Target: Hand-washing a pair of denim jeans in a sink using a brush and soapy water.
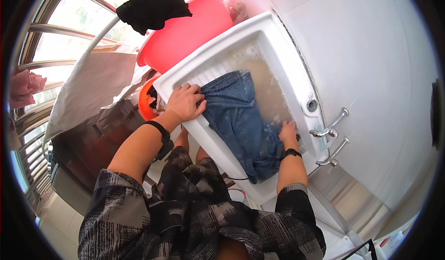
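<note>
Wet blue jeans (pixel 236 109) lie in the white sink (pixel 183 70), spread from its left rim down into the cloudy, foamy water (pixel 266 84). At the left rim my left hand (pixel 186 103) is closed on the upper edge of the jeans, its fingers curled over the cloth. My right hand (pixel 288 132) is at the lower right of the basin, beside the other end of the jeans, with its fingers bent in. A small dark patch shows next to it; what it grips is partly hidden by the water and the hand.
Two metal taps (pixel 331 131) stick out from the wall right of the sink, near the round overflow hole (pixel 311 105). A big pink tub (pixel 190 33) stands behind the sink. Black cloth (pixel 155 7) hangs above it. An orange bucket (pixel 146 100) is left of the sink.
</note>
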The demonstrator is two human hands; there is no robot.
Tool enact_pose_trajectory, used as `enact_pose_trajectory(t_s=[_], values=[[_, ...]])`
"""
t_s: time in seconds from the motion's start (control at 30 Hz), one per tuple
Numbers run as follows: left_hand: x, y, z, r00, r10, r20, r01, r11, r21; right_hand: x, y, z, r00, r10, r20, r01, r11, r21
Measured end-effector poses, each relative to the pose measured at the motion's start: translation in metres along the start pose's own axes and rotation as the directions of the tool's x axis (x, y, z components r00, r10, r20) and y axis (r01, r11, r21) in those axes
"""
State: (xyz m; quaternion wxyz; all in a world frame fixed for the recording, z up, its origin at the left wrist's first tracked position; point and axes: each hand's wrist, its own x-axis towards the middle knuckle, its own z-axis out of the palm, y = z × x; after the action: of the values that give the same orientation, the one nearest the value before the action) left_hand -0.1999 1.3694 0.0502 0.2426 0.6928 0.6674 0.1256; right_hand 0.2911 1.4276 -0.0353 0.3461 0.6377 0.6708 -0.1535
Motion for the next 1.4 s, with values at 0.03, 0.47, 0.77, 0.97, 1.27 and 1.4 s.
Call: enact_pose_trajectory(t_s=[0.03,0.47,0.77,0.97,1.27,1.4], values=[[-0.002,-0.004,0.0,1.0,0.01,-0.003,-0.01,1.0,-0.002,0.003,-0.001,-0.005,0.999,-0.015,0.039,0.015,1.0,0.007],[-0.005,-0.004,0.001,1.0,-0.023,0.019,0.024,0.999,-0.024,-0.037,-0.006,-0.012,0.966,0.122,-0.23,-0.012,0.904,0.428],[-0.004,-0.004,0.001,1.0,0.007,0.005,-0.007,1.0,-0.026,-0.011,-0.213,-0.132,0.833,-0.273,-0.482,0.499,0.747,0.439],[-0.001,-0.006,0.005,1.0,0.005,-0.008,-0.005,1.0,0.022,0.058,-0.251,-0.17,0.827,-0.231,-0.513,0.448,0.822,0.351],[-0.006,-0.004,0.005,0.999,-0.026,-0.031,0.025,0.999,-0.041,0.045,-0.189,-0.094,0.833,0.212,-0.512,0.137,0.817,0.56],[-0.01,-0.01,0.006,1.0,-0.019,-0.016,0.018,0.999,-0.047,0.016,-0.196,-0.1,0.903,0.204,-0.379,0.074,0.793,0.604]])
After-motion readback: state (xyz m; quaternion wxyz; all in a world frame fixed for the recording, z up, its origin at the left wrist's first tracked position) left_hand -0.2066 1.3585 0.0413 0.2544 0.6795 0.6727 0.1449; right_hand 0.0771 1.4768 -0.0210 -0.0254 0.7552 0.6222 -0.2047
